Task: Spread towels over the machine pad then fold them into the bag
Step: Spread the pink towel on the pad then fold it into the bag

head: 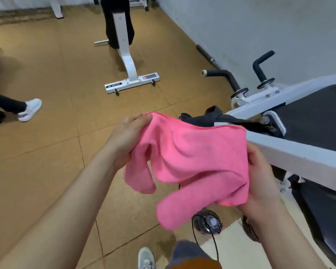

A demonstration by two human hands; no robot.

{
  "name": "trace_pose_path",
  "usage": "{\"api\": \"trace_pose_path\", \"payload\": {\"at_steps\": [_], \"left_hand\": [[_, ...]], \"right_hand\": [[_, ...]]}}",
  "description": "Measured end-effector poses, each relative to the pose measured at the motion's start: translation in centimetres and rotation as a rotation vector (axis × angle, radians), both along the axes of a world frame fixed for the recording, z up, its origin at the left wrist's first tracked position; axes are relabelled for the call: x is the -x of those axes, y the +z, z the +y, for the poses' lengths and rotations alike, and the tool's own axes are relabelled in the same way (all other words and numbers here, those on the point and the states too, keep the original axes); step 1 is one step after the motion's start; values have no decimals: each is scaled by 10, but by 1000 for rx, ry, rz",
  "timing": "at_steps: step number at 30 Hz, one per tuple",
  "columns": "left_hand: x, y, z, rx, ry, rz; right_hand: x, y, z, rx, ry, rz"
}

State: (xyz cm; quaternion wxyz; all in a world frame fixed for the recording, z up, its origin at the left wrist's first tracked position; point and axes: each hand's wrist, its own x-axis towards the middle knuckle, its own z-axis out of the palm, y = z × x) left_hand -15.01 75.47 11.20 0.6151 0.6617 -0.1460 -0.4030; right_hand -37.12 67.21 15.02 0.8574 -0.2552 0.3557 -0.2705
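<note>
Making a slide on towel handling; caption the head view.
Left hand and right hand grip a crumpled pink towel beside the black machine pad.

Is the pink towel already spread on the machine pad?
No. The pink towel hangs crumpled between the left hand and right hand, off the pad.

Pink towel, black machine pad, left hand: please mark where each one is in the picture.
pink towel [192, 158], head view, middle of the cloth.
black machine pad [318, 121], head view, bare top surface.
left hand [128, 136], head view, back of the hand.

Tan tiled floor [47, 152], pale wall [260, 26], white bench frame [128, 63].
</note>
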Motion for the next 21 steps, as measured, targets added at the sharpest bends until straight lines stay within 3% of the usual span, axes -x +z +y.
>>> {"api": "trace_pose_path", "payload": {"at_steps": [6, 13, 17, 21], "left_hand": [[-53, 45, -103, 134, -171, -98], [-74, 83, -273, 202, -512, -475], [-63, 98, -363, 294, -648, -695], [-25, 117, -466, 394, -786, -893]], "right_hand": [[-52, 30, -64, -1, -287, -176], [-80, 15, -152, -67, -563, -331], [-83, 14, -182, -154, -712, -256], [-74, 21, -208, -185, -889, -325]]}}
